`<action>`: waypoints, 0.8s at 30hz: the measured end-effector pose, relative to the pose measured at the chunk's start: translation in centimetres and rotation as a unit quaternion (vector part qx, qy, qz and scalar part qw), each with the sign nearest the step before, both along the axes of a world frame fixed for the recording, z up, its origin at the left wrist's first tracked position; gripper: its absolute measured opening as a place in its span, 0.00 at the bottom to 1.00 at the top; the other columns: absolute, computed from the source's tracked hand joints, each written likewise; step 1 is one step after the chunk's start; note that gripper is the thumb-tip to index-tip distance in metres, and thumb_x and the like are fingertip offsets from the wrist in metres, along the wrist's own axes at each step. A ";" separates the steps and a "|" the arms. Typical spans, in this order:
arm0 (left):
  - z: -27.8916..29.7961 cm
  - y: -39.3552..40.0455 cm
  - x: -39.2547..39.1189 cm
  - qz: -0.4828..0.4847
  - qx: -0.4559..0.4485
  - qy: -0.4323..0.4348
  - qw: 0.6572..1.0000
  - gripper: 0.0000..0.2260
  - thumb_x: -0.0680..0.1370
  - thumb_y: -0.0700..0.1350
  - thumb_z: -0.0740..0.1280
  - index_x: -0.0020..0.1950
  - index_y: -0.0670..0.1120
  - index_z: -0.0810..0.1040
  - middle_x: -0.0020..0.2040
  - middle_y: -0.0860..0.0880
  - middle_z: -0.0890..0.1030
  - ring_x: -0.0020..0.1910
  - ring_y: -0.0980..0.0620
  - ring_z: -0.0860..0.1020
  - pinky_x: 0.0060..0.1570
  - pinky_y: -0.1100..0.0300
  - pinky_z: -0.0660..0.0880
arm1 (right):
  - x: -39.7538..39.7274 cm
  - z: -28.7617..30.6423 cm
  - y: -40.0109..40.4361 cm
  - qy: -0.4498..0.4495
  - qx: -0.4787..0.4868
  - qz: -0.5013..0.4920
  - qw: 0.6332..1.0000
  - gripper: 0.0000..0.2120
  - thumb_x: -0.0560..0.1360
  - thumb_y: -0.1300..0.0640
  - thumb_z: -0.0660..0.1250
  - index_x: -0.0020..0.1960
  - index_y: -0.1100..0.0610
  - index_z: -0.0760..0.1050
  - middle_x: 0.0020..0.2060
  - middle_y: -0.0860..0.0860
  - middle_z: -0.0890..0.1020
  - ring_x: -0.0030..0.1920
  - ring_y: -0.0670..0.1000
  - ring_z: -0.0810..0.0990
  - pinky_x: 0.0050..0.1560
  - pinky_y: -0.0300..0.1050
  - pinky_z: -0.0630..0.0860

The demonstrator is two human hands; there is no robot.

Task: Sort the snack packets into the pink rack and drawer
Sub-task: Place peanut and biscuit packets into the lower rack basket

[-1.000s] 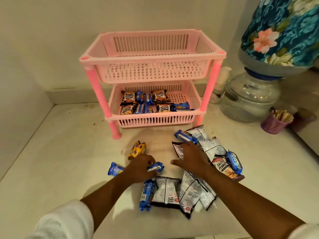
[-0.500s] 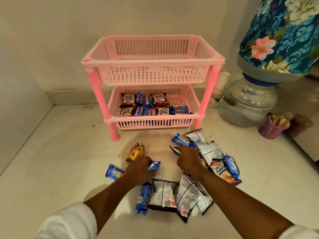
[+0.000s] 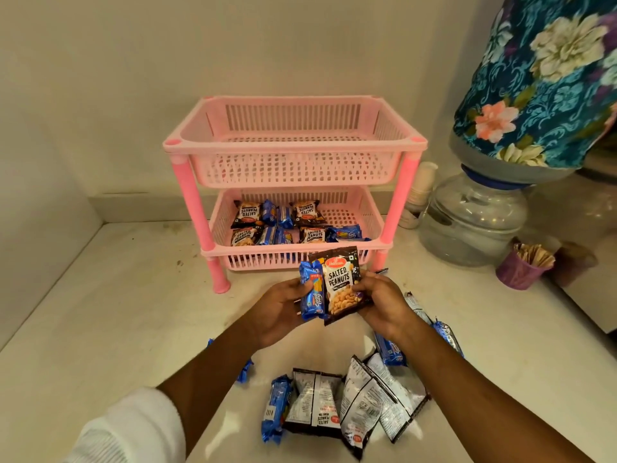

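Observation:
A pink two-tier rack (image 3: 293, 148) stands against the wall; its top basket looks empty and its lower basket (image 3: 354, 215) holds several peanut and biscuit packets. In front of the rack, my left hand (image 3: 280, 309) grips a blue biscuit packet (image 3: 312, 295) upright. Right beside it, my right hand (image 3: 384, 302) holds a dark salted peanuts packet (image 3: 342, 285), face toward me. Several loose packets (image 3: 354, 399) lie on the counter near me, partly hidden by my forearms.
A large water jar (image 3: 474, 218) with a floral cover (image 3: 541, 78) stands right of the rack. A purple cup (image 3: 521, 272) with sticks sits beside it, and a small white bottle (image 3: 420, 195) stands behind the rack's right leg. Walls close off the back and left.
Both hands have lifted off the counter, each with a packet, and brought them together in front of the lower basket. The camera has moved closer.

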State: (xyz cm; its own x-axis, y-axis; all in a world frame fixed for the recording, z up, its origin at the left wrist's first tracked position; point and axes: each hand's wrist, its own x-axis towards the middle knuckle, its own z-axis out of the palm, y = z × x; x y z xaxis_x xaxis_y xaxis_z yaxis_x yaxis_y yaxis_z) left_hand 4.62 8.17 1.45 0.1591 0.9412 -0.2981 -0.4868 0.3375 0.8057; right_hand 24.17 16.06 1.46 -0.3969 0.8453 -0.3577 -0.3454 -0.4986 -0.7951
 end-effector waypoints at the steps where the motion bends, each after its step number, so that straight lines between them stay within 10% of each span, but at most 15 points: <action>1: 0.4 0.2 0.1 -0.003 0.002 -0.004 1.000 0.21 0.76 0.43 0.68 0.67 0.38 0.74 0.64 0.38 0.79 0.61 0.40 0.78 0.66 0.41 0.72 | -0.1 0.0 0.1 -0.010 0.008 0.001 1.000 0.16 0.74 0.73 0.57 0.55 0.65 0.80 0.51 0.63 0.85 0.46 0.57 0.86 0.51 0.52 0.81; 5: 1.5 1.4 0.4 0.014 0.004 0.038 0.999 0.16 0.76 0.42 0.69 0.64 0.40 0.77 0.60 0.39 0.81 0.57 0.42 0.80 0.54 0.43 0.79 | -0.7 -0.2 0.6 -0.088 0.060 0.037 0.994 0.09 0.79 0.62 0.66 0.57 0.57 0.80 0.52 0.58 0.86 0.50 0.57 0.86 0.55 0.56 0.81; 9: 2.0 3.0 -0.1 0.061 -0.014 0.051 0.997 0.11 0.77 0.39 0.69 0.59 0.39 0.78 0.56 0.40 0.83 0.52 0.45 0.82 0.50 0.45 0.81 | -1.1 0.1 1.0 -0.176 0.114 0.102 0.973 0.27 0.68 0.58 0.80 0.64 0.52 0.74 0.55 0.57 0.84 0.51 0.59 0.86 0.48 0.58 0.84; 21: 4.4 10.2 -5.1 0.181 -0.021 0.095 0.979 0.14 0.78 0.39 0.68 0.63 0.38 0.75 0.58 0.39 0.81 0.55 0.41 0.81 0.48 0.44 0.82 | -4.6 2.1 7.4 -0.185 0.132 -0.087 0.970 0.10 0.76 0.70 0.68 0.56 0.63 0.80 0.50 0.58 0.86 0.50 0.58 0.86 0.49 0.52 0.84; 24: 4.2 11.8 -6.8 0.195 -0.044 0.161 0.967 0.16 0.77 0.40 0.70 0.63 0.36 0.74 0.43 0.44 0.81 0.38 0.50 0.82 0.48 0.42 0.82 | -5.8 2.9 10.7 -0.182 0.096 -0.118 0.972 0.11 0.78 0.71 0.61 0.51 0.62 0.81 0.46 0.57 0.86 0.42 0.54 0.88 0.39 0.44 0.84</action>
State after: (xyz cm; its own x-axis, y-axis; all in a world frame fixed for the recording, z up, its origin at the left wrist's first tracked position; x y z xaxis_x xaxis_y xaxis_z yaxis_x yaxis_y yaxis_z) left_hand -2.19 19.93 5.69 -0.3165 0.8798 -0.3546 -0.3186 0.2535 0.9134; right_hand 18.37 26.79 4.36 -0.0617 0.9621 -0.2657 -0.1113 -0.2712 -0.9561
